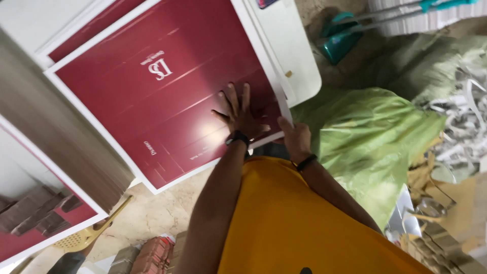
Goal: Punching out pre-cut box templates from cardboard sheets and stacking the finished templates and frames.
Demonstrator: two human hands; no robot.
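A large glossy dark-red printed sheet (162, 86) with a white border lies on top of a stack on a white table (299, 61). My left hand (238, 111) rests flat on its near right part, fingers spread. At the sheet's near right corner my right hand (293, 136) grips the edge, thumb on top. Both wrists wear dark bands. My yellow shirt (299, 223) fills the lower middle.
A tall stack of sheets (50, 127) stands at left, with another red-printed sheet (35, 223) below it. Green plastic sacks (370, 137) and paper offcuts (456, 127) lie at right. A teal-footed stand (340, 40) sits on the floor. Cardboard scraps (446, 233) lie at lower right.
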